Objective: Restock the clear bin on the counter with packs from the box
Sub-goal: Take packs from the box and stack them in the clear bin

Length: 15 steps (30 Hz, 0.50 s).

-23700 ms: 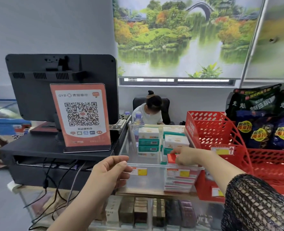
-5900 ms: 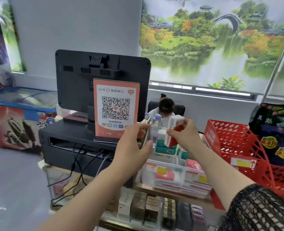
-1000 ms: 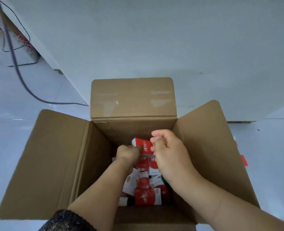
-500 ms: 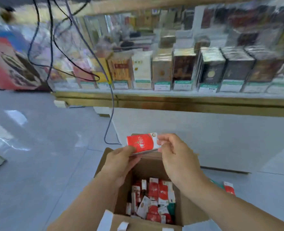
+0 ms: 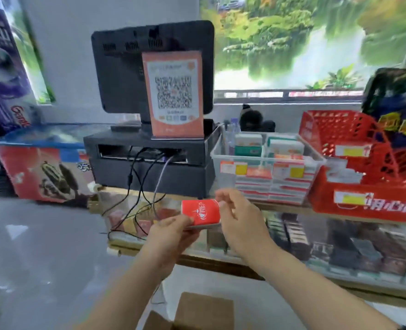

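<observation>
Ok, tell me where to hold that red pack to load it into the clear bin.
Take the red pack by its right short end, thumb on the broad face, fingers beneath, coming from the right. It lies broad face up, long side across, and front stacks in the clear bin lie flat, so it can probably go straight on.

Bright red with a white emblem and lettering on the flat rectangular cardboard pack. Red-and-white and green-and-white bands of stacked packs behind the colourless clear plastic bin; yellow, white and red on its label. Plain brown on the cardboard box. Orange around a black-and-white speckled code on the upright sign. Red lattice on the plastic basket.
</observation>
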Motion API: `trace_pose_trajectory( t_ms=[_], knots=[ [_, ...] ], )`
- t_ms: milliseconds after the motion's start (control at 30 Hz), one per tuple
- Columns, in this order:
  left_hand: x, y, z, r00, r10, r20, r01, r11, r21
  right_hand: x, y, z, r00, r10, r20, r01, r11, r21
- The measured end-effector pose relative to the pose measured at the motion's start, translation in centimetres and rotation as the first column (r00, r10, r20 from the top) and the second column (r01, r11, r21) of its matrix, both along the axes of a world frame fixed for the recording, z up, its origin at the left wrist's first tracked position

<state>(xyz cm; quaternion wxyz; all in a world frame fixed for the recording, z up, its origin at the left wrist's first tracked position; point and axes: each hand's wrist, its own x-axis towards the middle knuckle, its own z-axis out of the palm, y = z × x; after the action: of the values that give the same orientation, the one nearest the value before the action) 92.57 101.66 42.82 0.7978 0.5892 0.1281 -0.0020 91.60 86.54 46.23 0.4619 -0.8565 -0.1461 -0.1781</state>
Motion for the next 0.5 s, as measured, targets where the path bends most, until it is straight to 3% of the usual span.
trace_pose_trajectory(
  t_ms=[267, 500],
  knots=[
    [2.7, -2.4, 15.8, 0.983, -0.016, 0.181, 0.006, 0.998, 0.056, 3.5, -2.1, 15.3, 0.985, -0.031, 0.168, 0.053, 0.991, -0.125],
    [5.7, -2.9, 21.1, 0.972, -0.123, 0.2, 0.106, 0.99, 0.095, 7.7, -3.4, 21.5, 0.993, 0.091, 0.078, -0.059, 0.936, -0.348]
  ],
)
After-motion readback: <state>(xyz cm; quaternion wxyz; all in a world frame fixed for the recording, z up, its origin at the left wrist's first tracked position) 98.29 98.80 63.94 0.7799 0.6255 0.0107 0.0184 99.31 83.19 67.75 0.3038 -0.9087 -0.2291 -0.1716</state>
